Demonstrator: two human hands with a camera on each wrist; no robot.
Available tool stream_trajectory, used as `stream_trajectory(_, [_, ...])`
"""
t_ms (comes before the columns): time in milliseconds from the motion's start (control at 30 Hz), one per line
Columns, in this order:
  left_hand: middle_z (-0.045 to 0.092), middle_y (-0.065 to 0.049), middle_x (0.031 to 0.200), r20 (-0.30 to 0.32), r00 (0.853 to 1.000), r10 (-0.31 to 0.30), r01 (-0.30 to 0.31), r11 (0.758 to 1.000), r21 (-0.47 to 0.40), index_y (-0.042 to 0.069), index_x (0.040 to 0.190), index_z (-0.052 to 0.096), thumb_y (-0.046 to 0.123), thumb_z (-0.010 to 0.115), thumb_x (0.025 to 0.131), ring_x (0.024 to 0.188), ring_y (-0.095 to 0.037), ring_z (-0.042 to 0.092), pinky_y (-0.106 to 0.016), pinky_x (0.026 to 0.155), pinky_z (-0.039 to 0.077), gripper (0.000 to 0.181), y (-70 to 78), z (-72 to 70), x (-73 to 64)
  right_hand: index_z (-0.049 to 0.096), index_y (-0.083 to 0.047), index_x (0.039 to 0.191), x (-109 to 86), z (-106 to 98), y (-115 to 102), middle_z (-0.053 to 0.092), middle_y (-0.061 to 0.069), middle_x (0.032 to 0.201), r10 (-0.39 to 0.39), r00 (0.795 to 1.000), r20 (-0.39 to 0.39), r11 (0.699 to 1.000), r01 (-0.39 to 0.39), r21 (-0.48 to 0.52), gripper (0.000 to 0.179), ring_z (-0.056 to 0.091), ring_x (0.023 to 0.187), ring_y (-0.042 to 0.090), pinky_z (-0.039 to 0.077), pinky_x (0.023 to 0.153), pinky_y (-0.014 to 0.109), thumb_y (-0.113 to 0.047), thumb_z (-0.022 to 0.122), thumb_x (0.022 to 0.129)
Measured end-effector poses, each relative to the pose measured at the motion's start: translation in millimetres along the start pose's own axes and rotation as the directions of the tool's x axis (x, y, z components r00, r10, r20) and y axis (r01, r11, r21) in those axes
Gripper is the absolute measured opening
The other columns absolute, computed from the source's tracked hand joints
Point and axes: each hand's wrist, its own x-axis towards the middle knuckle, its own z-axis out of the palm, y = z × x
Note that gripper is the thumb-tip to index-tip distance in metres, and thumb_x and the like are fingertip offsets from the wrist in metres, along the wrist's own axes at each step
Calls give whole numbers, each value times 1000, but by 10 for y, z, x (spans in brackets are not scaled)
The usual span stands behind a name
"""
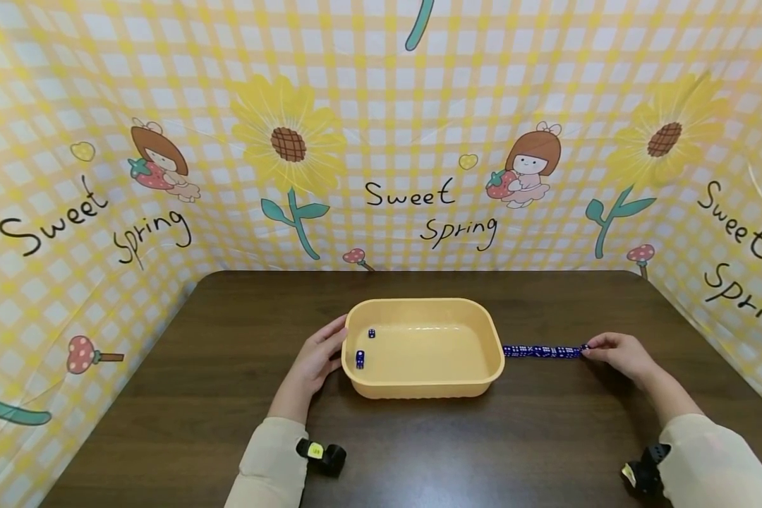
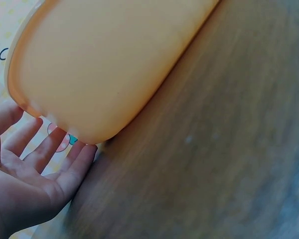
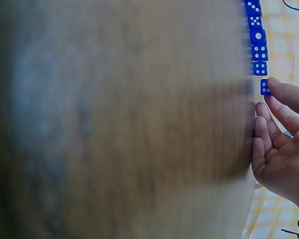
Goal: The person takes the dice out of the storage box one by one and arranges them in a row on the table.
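A yellow plastic basin (image 1: 419, 391) stands on the table. My left hand (image 1: 317, 356) is at its left end, and in the left wrist view its spread fingertips touch the outer wall. Inside, near that end, lie a small blue die (image 1: 371, 333) and, closer to me, more blue dice (image 1: 360, 360) set against each other. A straight row of blue dice (image 1: 540, 351) with white pips runs right from the basin. At the row's far right end my right hand (image 1: 619, 355) pinches a blue die (image 3: 265, 87) between thumb and index finger, a small gap from the last die.
The dark wooden table (image 1: 419, 451) reaches back to a yellow checked cloth (image 1: 406, 127) printed with flowers and figures, which hangs behind and at both sides. Black wrist cameras (image 1: 322, 457) are strapped over pale sleeves (image 1: 269, 462).
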Motion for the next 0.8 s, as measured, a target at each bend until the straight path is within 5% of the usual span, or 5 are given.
stream_trajectory(800, [46, -12, 122, 20, 1000, 20, -20, 1000, 17, 12, 129, 42, 19, 54, 85, 99, -19, 50, -36, 77, 42, 45, 3, 7, -18, 55, 11, 90, 9, 21, 14, 54, 3, 73, 10, 1000, 22, 1000, -10, -8, 31, 46, 65, 12, 39, 58, 26, -15, 65, 76])
